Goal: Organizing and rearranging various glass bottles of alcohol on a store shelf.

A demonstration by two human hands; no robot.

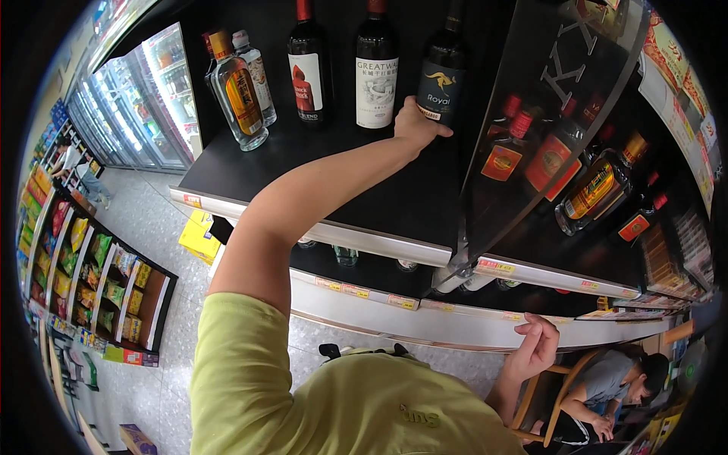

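My left arm reaches across the black shelf (326, 178), and my left hand (419, 127) is closed round the lower part of a dark wine bottle (442, 80) with a navy label and a gold kangaroo. That bottle stands upright. To its left are a wine bottle (376, 72) with a cream label and another wine bottle (305, 76) with a white and red label. Further left stands a clear liquor bottle (240, 98) with an orange label. My right hand (535, 347) hangs in front of the lower shelf, loosely curled with its fingers partly apart, and nothing shows in it.
A slanted glossy panel (523, 83) divides the shelf; beyond it stand a flat amber liquor bottle (595, 189) and several red-labelled bottles. At lower right a person (618, 390) sits on a wooden chair. A snack rack (98, 280) and glass-door fridges (144, 98) are at left.
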